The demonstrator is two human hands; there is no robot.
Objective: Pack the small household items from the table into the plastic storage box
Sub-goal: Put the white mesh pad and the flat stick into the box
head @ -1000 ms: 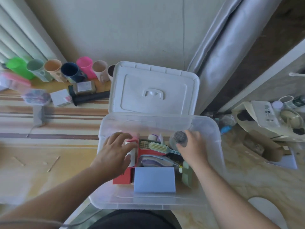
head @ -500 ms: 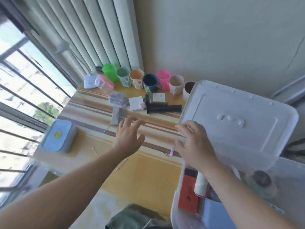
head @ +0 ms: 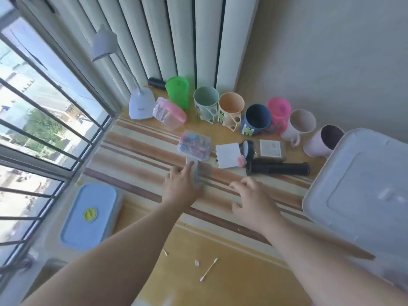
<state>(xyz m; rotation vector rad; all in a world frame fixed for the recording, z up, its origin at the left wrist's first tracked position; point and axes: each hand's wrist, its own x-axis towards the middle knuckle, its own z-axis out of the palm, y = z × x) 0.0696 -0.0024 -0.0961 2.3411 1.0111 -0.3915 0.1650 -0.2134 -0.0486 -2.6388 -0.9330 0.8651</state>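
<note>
A small grey flat object (head: 195,173) lies on the striped table (head: 136,164), and the left hand (head: 182,186) rests on it with fingers laid along its near side; blur hides whether they curl round it. The right hand (head: 254,199) hovers just beside, over the stripes, fingers spread and loosely bent, holding nothing.

Just beyond the grey object sits a clear case of coloured bits (head: 194,144), then a white pad (head: 228,155), a black roll (head: 248,149), a brownish box with a pale label (head: 271,149) (its print too blurred to read) and a black tube (head: 279,169) lying on its side. Behind these a row of cups runs along the wall: green cup (head: 177,92), grey-green cup (head: 205,102), peach cup (head: 230,109), navy cup (head: 256,120), pink cup (head: 278,113) and two pale ones. A pink-lidded tub (head: 169,113) and a white desk lamp (head: 141,104) stand at the row's left end.

The storage box's white lid (head: 362,184) fills the right edge. A blue lunch box (head: 90,215) sits by the barred window (head: 39,120). A cotton swab (head: 208,269) lies on the near tabletop.
</note>
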